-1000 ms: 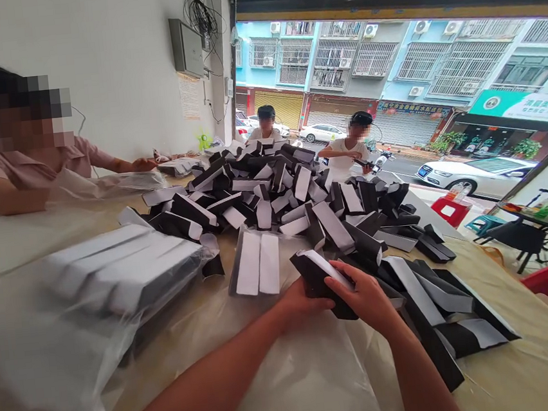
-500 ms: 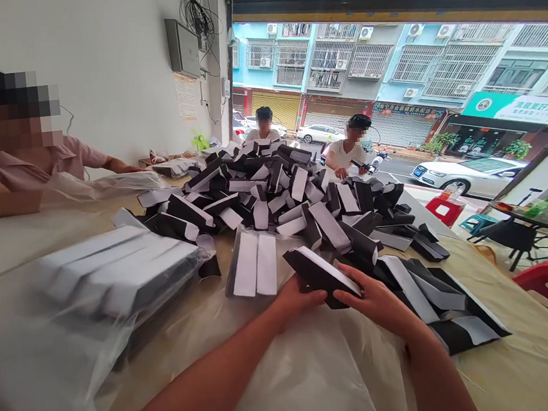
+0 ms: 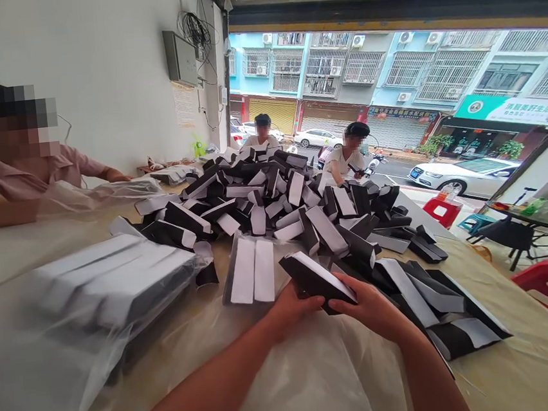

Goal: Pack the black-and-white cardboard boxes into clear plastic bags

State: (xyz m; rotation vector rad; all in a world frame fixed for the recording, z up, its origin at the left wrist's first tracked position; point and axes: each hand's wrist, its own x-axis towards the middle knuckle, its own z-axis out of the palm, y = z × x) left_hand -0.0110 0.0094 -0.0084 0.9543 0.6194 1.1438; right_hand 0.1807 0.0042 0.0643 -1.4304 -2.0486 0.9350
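as the camera looks down the table, here's the left hand (image 3: 296,307) cupping the near end of a black box (image 3: 316,278) from below while the right hand (image 3: 368,306) wraps around its far end, both closed firmly on it, with the box tilted, its white edge showing, just clear of the table at the front of the heap. that heap (image 3: 274,212) is the big story: a great jumble of black-and-white boxes lying loose down the middle of the table (image 3: 533,329), with a spill of them just beside the right hand. against that, the bagged count looks small: one clear bag (image 3: 111,282) on the left holds a tidy row of boxes, and a smaller clear bag (image 3: 250,269) near the left hand shows two white faces side by side. so a little looks finished, and by far the most lies unbagged. at the far left, a co-worker's hand (image 3: 117,176) rests by more plastic, while a person (image 3: 262,140) and another in a white shirt (image 3: 345,166) sit beyond the heap at the open shopfront.
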